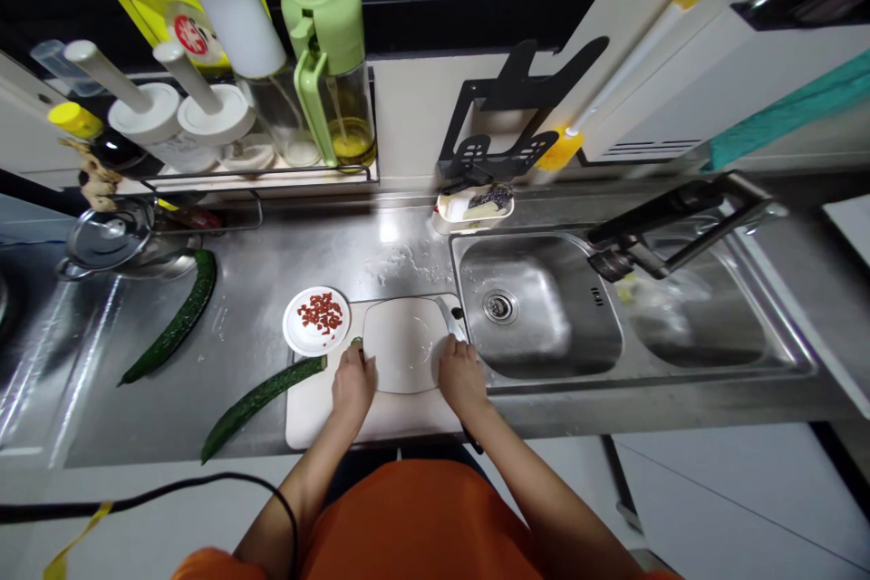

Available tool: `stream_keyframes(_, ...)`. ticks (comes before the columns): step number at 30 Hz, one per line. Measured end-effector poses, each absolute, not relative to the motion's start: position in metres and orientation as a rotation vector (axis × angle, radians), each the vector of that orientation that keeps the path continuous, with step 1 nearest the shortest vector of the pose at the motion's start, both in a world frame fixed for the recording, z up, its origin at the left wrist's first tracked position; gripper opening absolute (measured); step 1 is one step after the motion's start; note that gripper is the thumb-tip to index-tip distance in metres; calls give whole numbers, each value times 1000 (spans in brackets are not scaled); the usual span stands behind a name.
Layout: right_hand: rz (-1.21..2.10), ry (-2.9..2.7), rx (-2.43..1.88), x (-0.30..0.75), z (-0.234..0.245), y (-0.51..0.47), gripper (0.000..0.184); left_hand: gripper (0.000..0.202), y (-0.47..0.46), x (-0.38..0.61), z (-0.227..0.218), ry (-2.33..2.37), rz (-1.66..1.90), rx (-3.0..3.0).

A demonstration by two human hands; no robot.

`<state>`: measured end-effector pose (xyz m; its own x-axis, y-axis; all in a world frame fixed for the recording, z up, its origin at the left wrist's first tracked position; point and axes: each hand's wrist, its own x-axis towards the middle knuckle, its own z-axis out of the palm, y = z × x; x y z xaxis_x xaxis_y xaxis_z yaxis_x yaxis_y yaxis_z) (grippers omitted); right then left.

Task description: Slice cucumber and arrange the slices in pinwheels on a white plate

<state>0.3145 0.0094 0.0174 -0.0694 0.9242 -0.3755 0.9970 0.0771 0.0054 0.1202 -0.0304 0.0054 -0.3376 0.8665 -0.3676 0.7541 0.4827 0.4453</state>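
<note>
A small pale cutting board (401,340) lies on a larger white board (387,421) beside the sink. My left hand (353,381) is closed at its left edge, and a bit of green (357,343) shows by the fingertips; what it grips is mostly hidden. Over the right edge, my right hand (464,373) is wrapped round a knife (449,317), its blade pointing away from me. A cucumber (265,405) with a cut end rests partly on the larger board, left of my left hand. Behind it stands a white plate (294,331) with chopped red pieces (321,313).
Another cucumber (180,322) lies at left near a lidded pot (112,236). At right is a double sink (544,308) under a dark faucet (652,227). A rack above holds a green-topped oil bottle (326,9) and seasoning jars (146,113). A black cable (169,480) crosses lower left.
</note>
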Motion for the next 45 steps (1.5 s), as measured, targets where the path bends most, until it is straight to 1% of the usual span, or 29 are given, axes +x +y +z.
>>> stream_keyframes(4,-369,2063,1926,316,18,9,46,30,-32,109,3,2169,367,1378)
stream_keyframes(7,-404,2059,1931,319,18,8,46,29,-32,96,2,2223,430,1443)
stream_keyframes(15,-445,2048,1931,318,20,10,47,31,-31,87,-1,2219,408,1580)
stream_keyframes(26,-416,2046,1910,318,22,9,47,29,-29,93,0,2274,397,1554)
stream_keyframes(34,-466,2045,1925,317,25,10,46,16,-22,92,1,2271,457,1472)
stream_keyframes(39,-538,2023,1950,321,29,12,47,10,-24,81,6,2193,549,1269)
stream_keyframes(43,-498,2122,2080,327,33,13,47,17,-24,71,11,2064,673,1118)
stream_keyframes(45,-568,2258,2119,326,35,14,47,23,-21,72,13,1954,739,1055)
